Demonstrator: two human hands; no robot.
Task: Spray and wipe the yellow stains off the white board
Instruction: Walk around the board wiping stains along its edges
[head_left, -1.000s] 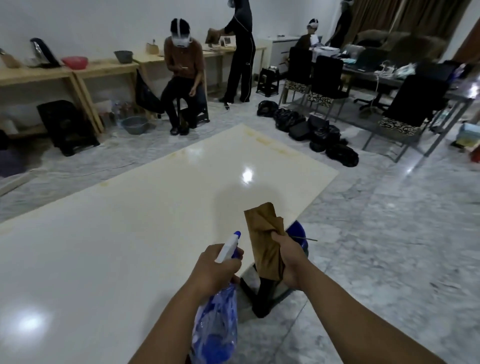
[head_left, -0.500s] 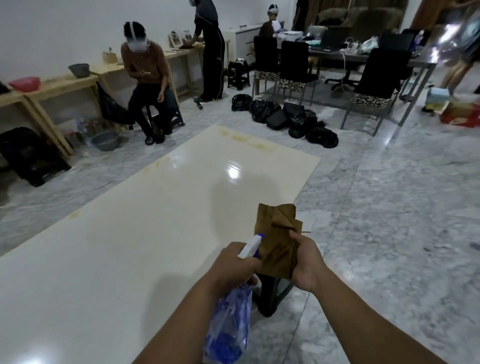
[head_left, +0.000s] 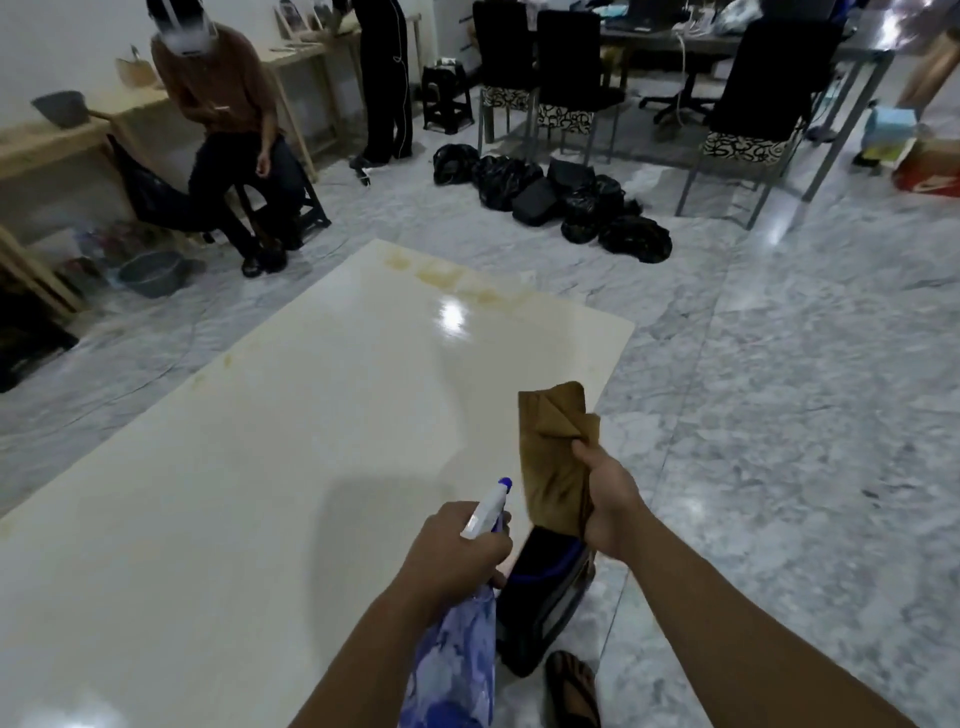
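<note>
Brown cloth (head_left: 557, 457) gripped by right hand (head_left: 609, 499), left hand (head_left: 457, 551) clasping spray bottle (head_left: 467, 623)

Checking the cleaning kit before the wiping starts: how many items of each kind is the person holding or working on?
Blue-and-white plastic spray bottle, in left hand: 1
Brown folded cloth, in right hand: 1
Large glossy white board on the floor: 1
Total: 3
</note>
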